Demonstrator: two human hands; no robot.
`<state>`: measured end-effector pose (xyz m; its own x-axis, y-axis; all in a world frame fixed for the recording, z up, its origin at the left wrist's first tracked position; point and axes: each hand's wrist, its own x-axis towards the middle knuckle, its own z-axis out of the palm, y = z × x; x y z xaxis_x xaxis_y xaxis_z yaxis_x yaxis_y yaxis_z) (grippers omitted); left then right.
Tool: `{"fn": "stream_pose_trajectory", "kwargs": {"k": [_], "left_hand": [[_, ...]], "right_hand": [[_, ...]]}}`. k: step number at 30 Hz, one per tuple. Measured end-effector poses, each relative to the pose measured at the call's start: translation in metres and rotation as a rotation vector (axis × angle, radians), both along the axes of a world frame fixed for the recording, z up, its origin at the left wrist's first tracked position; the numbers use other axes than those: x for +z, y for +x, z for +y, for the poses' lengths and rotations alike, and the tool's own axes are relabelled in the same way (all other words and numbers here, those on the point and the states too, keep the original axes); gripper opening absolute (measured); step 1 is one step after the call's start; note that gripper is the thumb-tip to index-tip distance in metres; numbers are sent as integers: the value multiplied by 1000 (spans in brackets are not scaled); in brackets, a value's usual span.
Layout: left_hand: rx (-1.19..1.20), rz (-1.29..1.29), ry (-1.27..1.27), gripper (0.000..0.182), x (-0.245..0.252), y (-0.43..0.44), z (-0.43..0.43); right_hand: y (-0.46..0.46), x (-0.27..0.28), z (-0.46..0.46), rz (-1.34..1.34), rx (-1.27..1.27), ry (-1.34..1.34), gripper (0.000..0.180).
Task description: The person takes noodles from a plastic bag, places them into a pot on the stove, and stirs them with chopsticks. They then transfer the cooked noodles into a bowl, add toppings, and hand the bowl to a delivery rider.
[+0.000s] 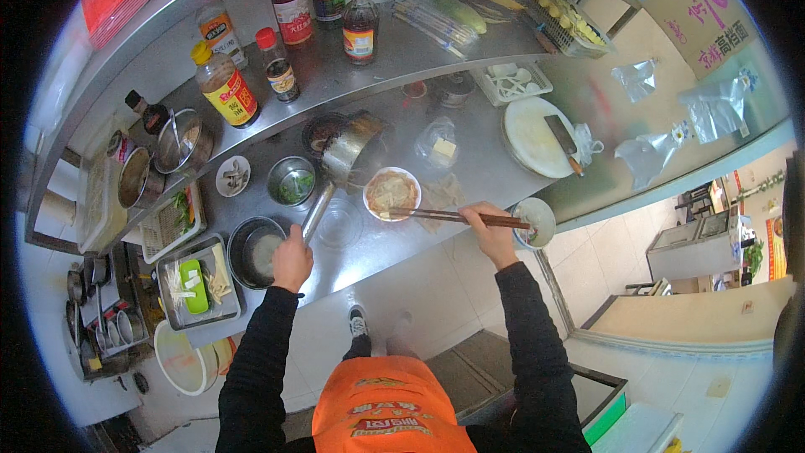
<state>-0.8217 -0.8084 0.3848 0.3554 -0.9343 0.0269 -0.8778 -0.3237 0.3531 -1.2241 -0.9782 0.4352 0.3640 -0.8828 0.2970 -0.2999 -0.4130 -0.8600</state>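
Observation:
My left hand (292, 260) grips the handle of a metal saucepan (353, 150), which is tilted over the steel counter toward a white bowl (393, 194). The bowl holds pale food in reddish broth. In my right hand (489, 233) are long brown chopsticks (465, 218), their tips at the bowl's lower rim. A dark pot (258, 251) with cloudy liquid stands beside my left hand. Behind it, a metal bowl (291, 180) holds chopped greens. Near my right hand is a tub (534, 223) with scraps inside.
Seasoning bottles (227, 85) line the raised steel shelf. A round white cutting board (538, 137) with a cleaver (561, 135) lies at the right. A metal tray (198, 281) holds shredded food and a green dish at the left. A bag with a pale block (444, 148) lies behind the bowl.

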Motion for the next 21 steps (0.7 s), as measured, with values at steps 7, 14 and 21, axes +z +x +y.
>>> {"fn": "stream_pose_trajectory", "kwargs": {"k": [7, 14, 21], "left_hand": [[10, 34, -1, 35, -12, 4, -1], [11, 151, -39, 36, -30, -3, 1], [-44, 360, -127, 34, -49, -10, -7]], "right_hand": [[-17, -12, -2, -140, -176, 43, 20], [-2, 31, 3, -386, -215, -137, 15], [48, 66, 11, -43, 32, -305, 10]]}}
